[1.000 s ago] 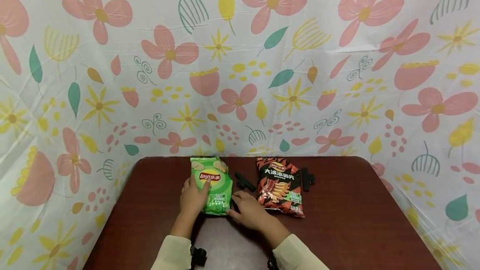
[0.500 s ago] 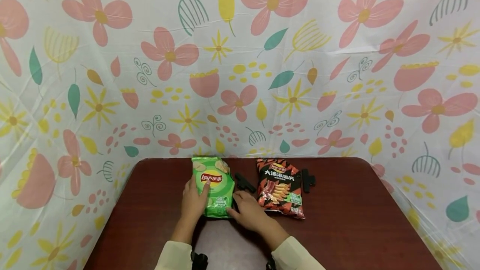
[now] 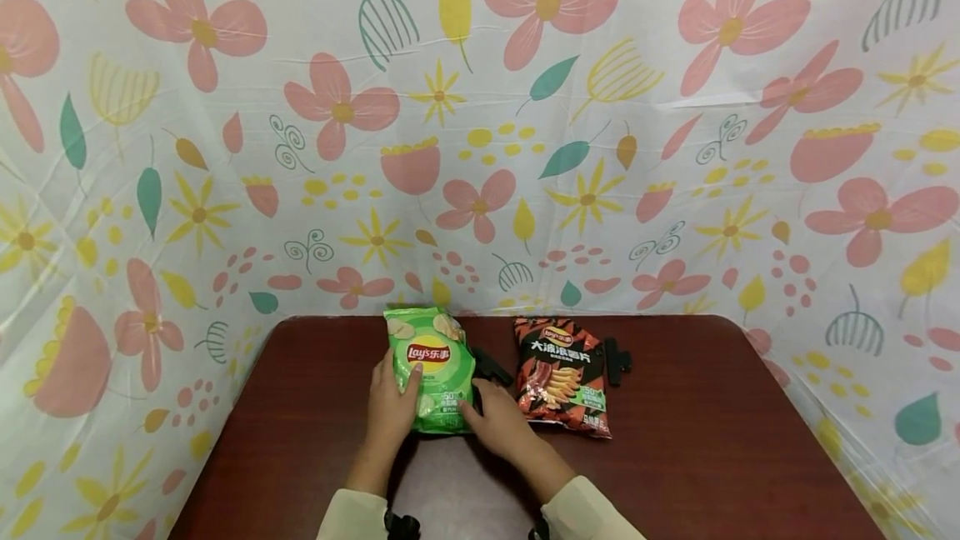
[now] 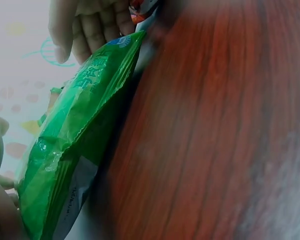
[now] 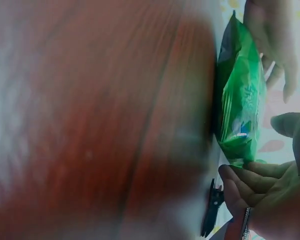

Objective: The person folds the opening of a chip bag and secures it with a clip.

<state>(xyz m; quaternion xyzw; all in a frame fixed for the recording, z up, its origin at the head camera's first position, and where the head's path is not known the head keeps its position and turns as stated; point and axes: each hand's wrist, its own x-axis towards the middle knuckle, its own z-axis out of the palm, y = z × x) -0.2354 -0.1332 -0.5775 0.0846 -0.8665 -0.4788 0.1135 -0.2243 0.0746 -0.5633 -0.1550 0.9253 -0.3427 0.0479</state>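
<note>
A green Lay's bag [image 3: 427, 357] is between both hands, front up, in the head view. The left hand [image 3: 392, 402] lies along its left side, fingers against the edge and thumb over the front; in the left wrist view that thumb stands clear of the bag [image 4: 75, 120]. At the lower right edge, the right hand [image 3: 504, 422] touches the bag with extended fingers. The right wrist view shows these fingers [image 5: 255, 177] against the bag's end [image 5: 242, 110], thumb apart. A black clip [image 3: 491, 368] lies just beyond the right hand, partly covered by the bag.
Right of the right hand, a red and black chip bag [image 3: 562, 377] lies on the dark red table [image 3: 697, 440]. Another black clip [image 3: 617, 361] lies against its right side. A flowered cloth [image 3: 480, 107] hangs behind the table.
The green bag has shifted slightly to the right and now covers the left end of the middle clip. Both hands have moved a little to the right with it.
</note>
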